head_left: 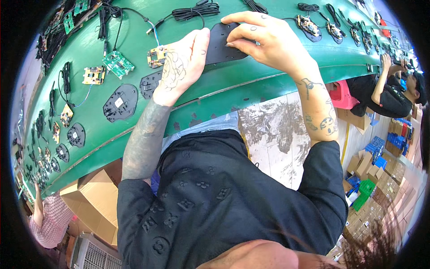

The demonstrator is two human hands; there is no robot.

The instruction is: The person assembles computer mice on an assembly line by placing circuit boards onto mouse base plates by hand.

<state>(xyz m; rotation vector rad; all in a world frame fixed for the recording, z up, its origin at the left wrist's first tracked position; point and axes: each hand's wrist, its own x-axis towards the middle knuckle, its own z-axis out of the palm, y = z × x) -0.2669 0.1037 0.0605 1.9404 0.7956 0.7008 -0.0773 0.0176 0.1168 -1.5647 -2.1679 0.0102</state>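
Note:
A dark, flat black plastic plate [217,50] with small holes lies at the belt's near edge, between my hands. My left hand [181,65] is at its left end, fingers pressed together along the side and partly hidden. My right hand [271,42] reaches over the plate from the right, fingers bent and fingertips on its upper face and far edge; whether something small is pinched there I cannot make out. Just beyond my left wrist sits a tan circuit board [156,57] with a cable. Partly covered by that wrist is a black mouse base [150,84].
The green conveyor belt [268,83] carries another black base [121,103], a green circuit board [118,64], a tan board [94,75] and a coiled cable [195,11]. More assemblies [308,28] line the right. An open carton [96,197] stands below; co-workers are at both ends.

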